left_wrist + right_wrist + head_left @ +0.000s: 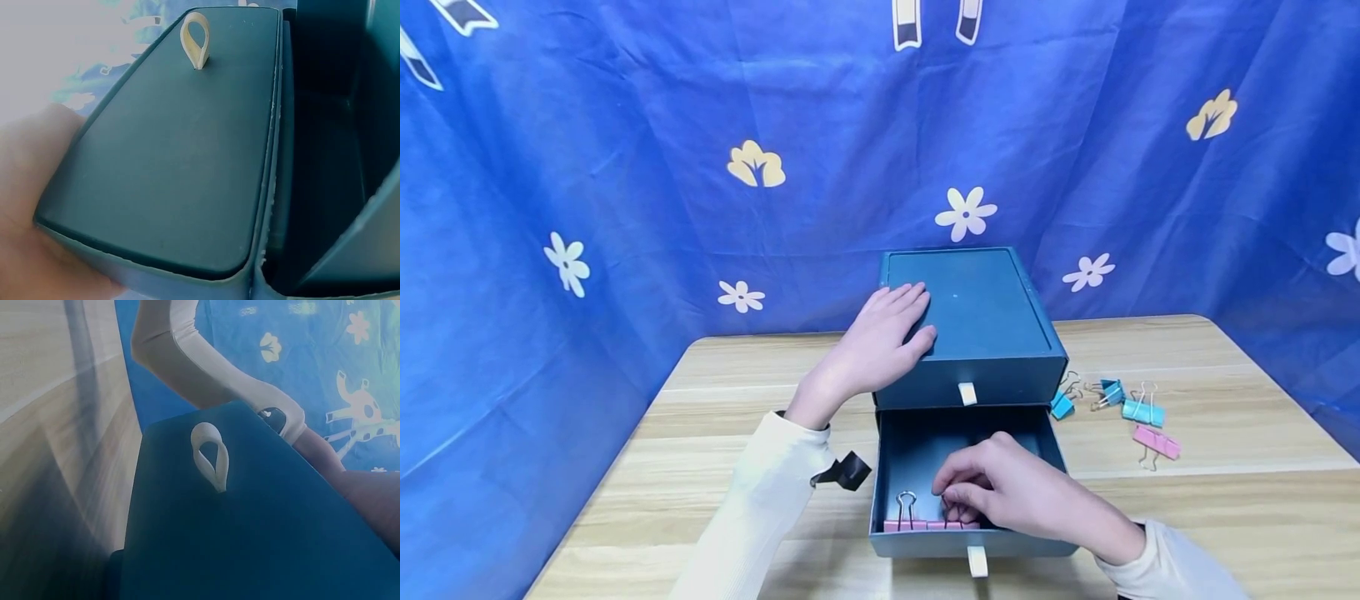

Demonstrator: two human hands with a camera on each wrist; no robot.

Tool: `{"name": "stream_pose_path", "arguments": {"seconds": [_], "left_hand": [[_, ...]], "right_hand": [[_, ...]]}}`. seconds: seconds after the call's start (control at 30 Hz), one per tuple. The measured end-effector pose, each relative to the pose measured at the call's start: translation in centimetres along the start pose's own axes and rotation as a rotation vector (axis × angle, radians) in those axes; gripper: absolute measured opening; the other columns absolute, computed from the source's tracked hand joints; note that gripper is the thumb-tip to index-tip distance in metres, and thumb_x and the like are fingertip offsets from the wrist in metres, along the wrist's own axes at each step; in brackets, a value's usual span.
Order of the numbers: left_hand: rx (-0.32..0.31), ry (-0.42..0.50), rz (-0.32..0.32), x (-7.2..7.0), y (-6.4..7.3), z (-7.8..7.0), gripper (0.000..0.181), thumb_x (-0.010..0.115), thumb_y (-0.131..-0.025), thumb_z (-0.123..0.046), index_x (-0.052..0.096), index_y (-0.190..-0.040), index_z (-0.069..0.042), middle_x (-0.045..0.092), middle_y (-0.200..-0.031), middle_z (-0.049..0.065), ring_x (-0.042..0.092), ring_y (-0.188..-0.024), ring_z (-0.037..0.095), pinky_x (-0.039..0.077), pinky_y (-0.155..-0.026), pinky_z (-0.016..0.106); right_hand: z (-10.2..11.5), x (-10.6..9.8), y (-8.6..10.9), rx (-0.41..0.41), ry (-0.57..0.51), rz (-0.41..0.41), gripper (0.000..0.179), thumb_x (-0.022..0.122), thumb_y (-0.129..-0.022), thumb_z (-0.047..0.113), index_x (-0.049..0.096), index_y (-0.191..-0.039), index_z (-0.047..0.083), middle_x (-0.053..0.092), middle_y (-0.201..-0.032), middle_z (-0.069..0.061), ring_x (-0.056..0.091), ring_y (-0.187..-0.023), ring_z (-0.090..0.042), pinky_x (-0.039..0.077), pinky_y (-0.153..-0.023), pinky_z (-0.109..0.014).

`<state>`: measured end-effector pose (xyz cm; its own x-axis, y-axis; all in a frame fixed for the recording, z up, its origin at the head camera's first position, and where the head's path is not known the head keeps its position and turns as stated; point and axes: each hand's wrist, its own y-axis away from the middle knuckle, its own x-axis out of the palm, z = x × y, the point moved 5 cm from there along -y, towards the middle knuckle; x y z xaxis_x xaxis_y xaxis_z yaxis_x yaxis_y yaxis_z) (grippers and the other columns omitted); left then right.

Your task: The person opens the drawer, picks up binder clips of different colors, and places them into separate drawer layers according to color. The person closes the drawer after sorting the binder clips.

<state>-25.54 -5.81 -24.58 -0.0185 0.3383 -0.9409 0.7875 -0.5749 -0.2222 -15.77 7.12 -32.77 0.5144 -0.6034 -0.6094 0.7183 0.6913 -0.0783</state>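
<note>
My left hand (883, 342) lies with straight fingers on the top left of a dark teal two-drawer box (977, 300). The lower drawer (917, 458) is pulled out, with a white loop tab (977, 561) on its front; the upper one is closed. Inside it, my right hand (1000, 487) has curled fingers and pinches a pink binder clip (953, 526) near the front wall. Beside that clip stands another pink binder clip (897, 526), its wire handle upright. My right hand partly hides the clip and the drawer's right side. In the right wrist view only the drawer front (250, 537) shows, not the fingers.
Right of the box, several blue binder clips (1142, 412) and a pink binder clip (1156, 441) lie on the wooden table (1247, 392). A blue patterned cloth (850, 108) hangs behind. The upper drawer has its own loop tab (967, 393).
</note>
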Motion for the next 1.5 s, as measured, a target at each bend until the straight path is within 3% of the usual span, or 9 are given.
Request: {"name": "stream_pose_path", "arguments": {"seconds": [0.13,0.3,0.5,0.7,1.1,1.27,1.5], "left_hand": [[0.003,-0.003,-0.003,0.0,0.0,0.0,0.056,0.038,-0.101,-0.032,0.034,-0.148,0.000,0.028,-0.156,0.014,0.019,-0.147,0.029,0.007,-0.121,0.044],[0.006,-0.003,-0.003,0.0,-0.1,-0.1,0.057,0.038,-0.101,-0.032,0.034,-0.148,0.000,0.028,-0.156,0.014,0.019,-0.147,0.028,0.007,-0.121,0.044],[0.002,-0.001,-0.006,0.0,0.0,-0.1,0.057,0.039,-0.101,-0.032,0.034,-0.148,0.000,0.028,-0.156,0.014,0.019,-0.147,0.028,0.008,-0.121,0.043],[0.004,-0.004,0.000,0.0,0.1,-0.1,0.057,0.038,-0.101,-0.032,0.034,-0.148,0.000,0.028,-0.156,0.015,0.019,-0.147,0.029,0.008,-0.120,0.044],[0.006,-0.004,0.004,-0.1,0.1,-0.3,0.057,0.038,-0.101,-0.032,0.033,-0.148,0.001,0.028,-0.156,0.015,0.019,-0.147,0.029,0.008,-0.120,0.044],[0.007,-0.003,0.007,0.0,0.1,-0.4,0.057,0.038,-0.101,-0.032,0.033,-0.148,0.000,0.027,-0.156,0.015,0.019,-0.147,0.029,0.007,-0.121,0.044],[0.005,-0.003,0.004,-0.1,0.1,-0.3,0.058,0.038,-0.101,-0.032,0.032,-0.148,0.001,0.027,-0.156,0.015,0.019,-0.147,0.030,0.008,-0.120,0.044]], "right_hand": [[0.1,0.0,0.0,-0.020,0.086,0.021,0.016,0.058,-0.096,0.011,0.072,-0.104,0.012,0.071,-0.089,0.009,0.061,-0.073,0.004,0.054,-0.071,-0.018],[0.1,-0.5,0.3,-0.020,0.038,-0.007,0.017,0.058,-0.096,0.013,0.069,-0.107,0.009,0.072,-0.089,0.007,0.065,-0.076,0.001,0.054,-0.073,-0.018],[0.0,-2.2,1.2,-0.057,0.010,-0.103,0.014,0.058,-0.095,0.009,0.069,-0.104,0.007,0.073,-0.088,0.001,0.069,-0.075,-0.006,0.056,-0.071,-0.021],[-0.5,-4.0,2.5,-0.011,-0.023,-0.171,0.016,0.058,-0.096,0.011,0.069,-0.104,0.003,0.072,-0.091,-0.005,0.071,-0.077,-0.012,0.057,-0.071,-0.023],[-1.7,-7.1,6.5,0.038,0.023,-0.365,0.016,0.059,-0.095,0.013,0.069,-0.106,0.006,0.073,-0.089,-0.002,0.071,-0.077,-0.013,0.058,-0.069,-0.027],[-2.7,-8.3,8.2,0.025,0.053,-0.463,0.015,0.059,-0.094,0.004,0.069,-0.105,0.004,0.073,-0.089,-0.004,0.071,-0.076,-0.013,0.058,-0.067,-0.028],[-3.5,-9.5,9.6,0.106,0.178,-0.560,0.013,0.061,-0.093,0.006,0.070,-0.102,0.009,0.073,-0.084,0.004,0.071,-0.074,-0.007,0.058,-0.066,-0.025]]}}
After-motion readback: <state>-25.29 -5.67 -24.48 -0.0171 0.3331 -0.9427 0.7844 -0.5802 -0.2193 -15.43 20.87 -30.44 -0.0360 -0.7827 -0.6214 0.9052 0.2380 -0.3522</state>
